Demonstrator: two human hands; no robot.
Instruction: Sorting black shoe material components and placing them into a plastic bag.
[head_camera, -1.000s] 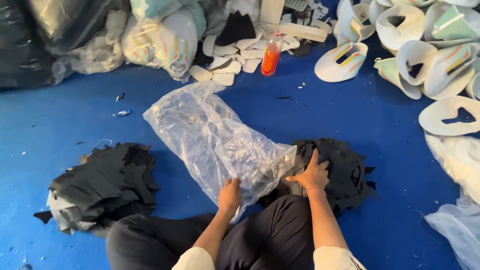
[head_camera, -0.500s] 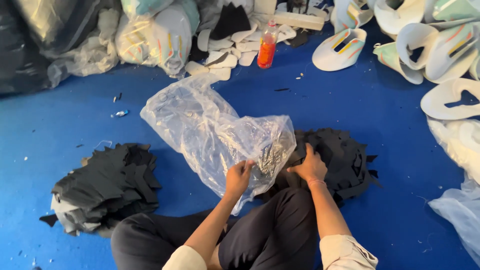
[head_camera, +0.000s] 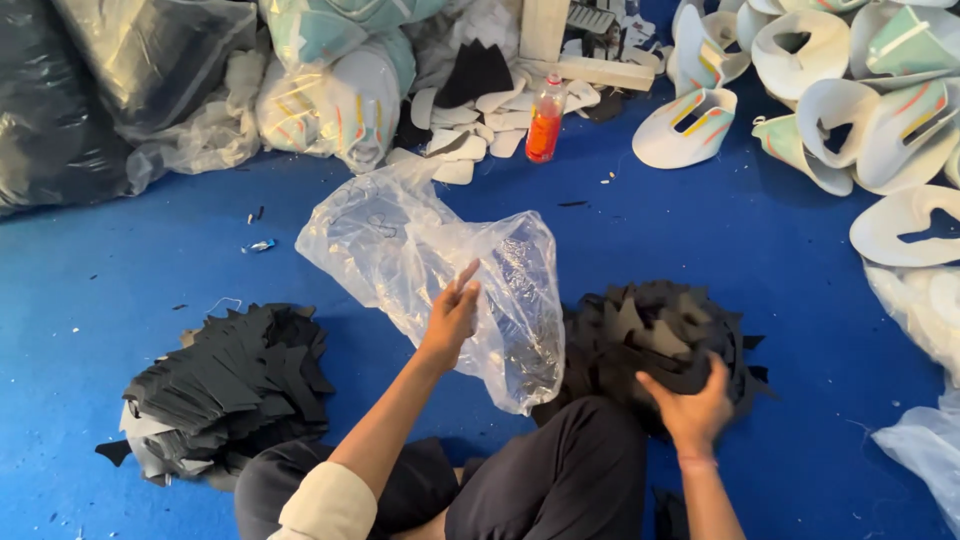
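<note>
Clear plastic bag (head_camera: 440, 260) hangs from your left hand (head_camera: 452, 312), fingers pinched on its edge, its long axis running up and away to that hand's left across the blue floor (head_camera: 150, 270). Your right hand (head_camera: 697, 405) closes on black cut pieces (head_camera: 650, 335) just beside the bag.

right fingertips (head_camera: 668, 388) hidden in black pieces (head_camera: 650, 330); white shells (head_camera: 900, 80) edge-cropped

The plastic bag (head_camera: 430, 260) lies at frame centre, between 2 piles: one pile of cut pieces (head_camera: 225, 385) at lower left, another pile (head_camera: 650, 335) right of centre. A bottle (head_camera: 544, 120) stands above the bag; shoe uppers (head_camera: 850, 100) fill the upper right.
</note>
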